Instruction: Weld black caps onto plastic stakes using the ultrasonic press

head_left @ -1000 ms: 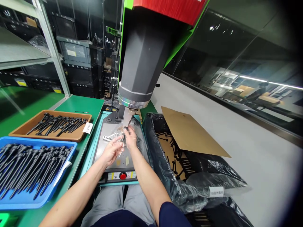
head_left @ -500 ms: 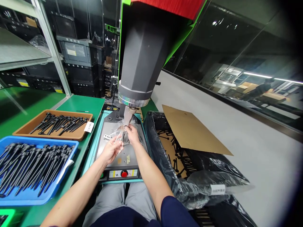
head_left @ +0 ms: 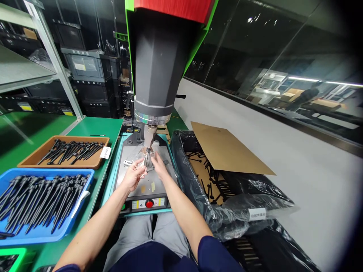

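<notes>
Above the metal plate (head_left: 159, 190), our left grip (head_left: 133, 176) pinches white strands (head_left: 145, 163); our right grip (head_left: 160, 167) is loosely parted just beside. Trays (head_left: 45, 236) rest on our green bench (head_left: 106, 127); dark windows (head_left: 255, 45) flank us.

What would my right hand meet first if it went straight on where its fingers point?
Your right hand would probably meet the small black part seen just below the grey tip, though depth there is unclear.
</notes>
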### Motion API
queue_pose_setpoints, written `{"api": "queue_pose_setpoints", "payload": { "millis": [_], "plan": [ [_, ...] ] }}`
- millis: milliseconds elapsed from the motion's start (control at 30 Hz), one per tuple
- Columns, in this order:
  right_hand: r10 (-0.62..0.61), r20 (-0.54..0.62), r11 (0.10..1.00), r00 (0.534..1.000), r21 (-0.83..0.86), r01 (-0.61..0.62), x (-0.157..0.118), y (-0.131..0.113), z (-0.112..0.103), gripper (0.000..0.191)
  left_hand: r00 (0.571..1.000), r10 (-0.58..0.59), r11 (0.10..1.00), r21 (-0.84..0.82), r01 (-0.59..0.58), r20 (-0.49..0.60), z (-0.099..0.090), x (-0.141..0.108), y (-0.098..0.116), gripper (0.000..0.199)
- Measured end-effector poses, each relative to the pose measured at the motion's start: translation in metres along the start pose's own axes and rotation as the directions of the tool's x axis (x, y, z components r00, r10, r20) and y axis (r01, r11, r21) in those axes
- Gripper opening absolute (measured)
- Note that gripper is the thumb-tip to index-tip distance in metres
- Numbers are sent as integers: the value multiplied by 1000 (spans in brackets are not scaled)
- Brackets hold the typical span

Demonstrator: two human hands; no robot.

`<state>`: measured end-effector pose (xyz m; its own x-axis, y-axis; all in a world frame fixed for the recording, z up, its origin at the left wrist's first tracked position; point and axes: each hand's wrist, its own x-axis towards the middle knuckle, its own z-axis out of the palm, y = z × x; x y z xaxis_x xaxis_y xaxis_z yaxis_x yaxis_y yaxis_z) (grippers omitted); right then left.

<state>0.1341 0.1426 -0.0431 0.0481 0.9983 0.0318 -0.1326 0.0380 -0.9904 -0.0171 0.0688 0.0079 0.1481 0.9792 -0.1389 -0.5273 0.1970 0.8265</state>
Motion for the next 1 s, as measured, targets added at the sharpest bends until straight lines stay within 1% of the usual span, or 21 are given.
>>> {"api": "queue_pose_setpoints", "payload": {
  "millis": [33, 100, 167, 200, 267, 300, 333, 367, 433, 500, 567, 633, 667, 700, 733, 767, 800, 867, 900, 933, 1000],
  "plan": [
    [28, 14, 998, 1000, 58, -29, -11, 8, -7, 76, 1000, 3, 1000, 17, -3, -6, -1, 1, -1, 66],
    [42, 74, 979, 996, 196, -55, -36, 21, -21, 80, 1000, 13, 999, 53, -12, -10, -3, 5, -4, 68],
    [16, 188, 940, 982, 331, -79, -62, 26, -34, 83, 1000, 20, 995, 95, -19, -5, -5, 9, -6, 70],
    [0, 266, 917, 964, 384, -106, -73, 26, -40, 85, 1000, 21, 993, 117, -20, -2, -5, 11, -6, 71],
    [-35, 410, 868, 912, 464, -175, -89, 19, -49, 87, 1000, 13, 987, 159, -13, 1, -6, 14, -7, 71],
    [-51, 452, 841, 891, 500, -206, -94, 14, -52, 86, 1000, 5, 984, 176, -5, 3, -7, 16, -6, 70],
    [-65, 468, 813, 881, 536, -225, -95, 7, -54, 84, 1000, -2, 983, 186, 0, 9, -8, 18, -6, 68],
    [-77, 465, 787, 882, 572, -233, -95, 1, -55, 82, 1000, -3, 982, 188, 0, 12, -10, 20, -5, 67],
    [-91, 434, 744, 896, 628, -228, -91, -12, -57, 81, 1000, 18, 984, 179, -18, 0, -14, 23, -3, 64],
    [-96, 423, 717, 901, 657, -232, -88, -22, -58, 86, 998, 53, 988, 148, -48, -36, -20, 27, 1, 60],
    [-107, 417, 686, 903, 688, -236, -88, -28, -60, 92, 994, 67, 995, 76, -60, -88, -25, 30, 5, 52],
    [-112, 394, 650, 912, 724, -233, -90, -31, -62, 92, 991, 28, 998, -54, -35, -134, -28, 35, 10, 42],
    [-101, 375, 635, 921, 738, -231, -89, -32, -63, 89, 989, -10, 991, -133, -10, -146, -29, 37, 11, 41],
    [-73, 350, 625, 934, 745, -231, -88, -32, -65, 84, 987, -52, 978, -209, 20, -149, -30, 41, 13, 44],
    [-21, 319, 627, 948, 743, -236, -85, -32, -65, 75, 984, -96, 960, -275, 52, -148, -30, 44, 14, 48],
    [56, 272, 641, 961, 728, -243, -80, -31, -66, 61, 980, -135, 942, -326, 80, -149, -29, 48, 15, 50],
    [147, 202, 673, 968, 697, -247, -74, -31, -66, 44, 973, -159, 932, -351, 91, -169, -29, 53, 16, 49],
    [294, 26, 754, 956, 608, -248, -58, -33, -68, 12, 952, -155, 940, -337, 60, -263, -26, 63, 19, 36],
    [326, -51, 789, 944, 565, -242, -49, -35, -69, 6, 940, -129, 950, -311, 26, -315, -24, 68, 21, 28],
    [330, -107, 817, 938, 530, -227, -39, -39, -71, 10, 930, -88, 960, -280, -16, -358, -23, 73, 24, 19],
    [290, -152, 853, 945, 489, -183, -22, -48, -76, 14, 915, 11, 968, -226, -112, -404, -21, 82, 32, 9]
  ]
}}
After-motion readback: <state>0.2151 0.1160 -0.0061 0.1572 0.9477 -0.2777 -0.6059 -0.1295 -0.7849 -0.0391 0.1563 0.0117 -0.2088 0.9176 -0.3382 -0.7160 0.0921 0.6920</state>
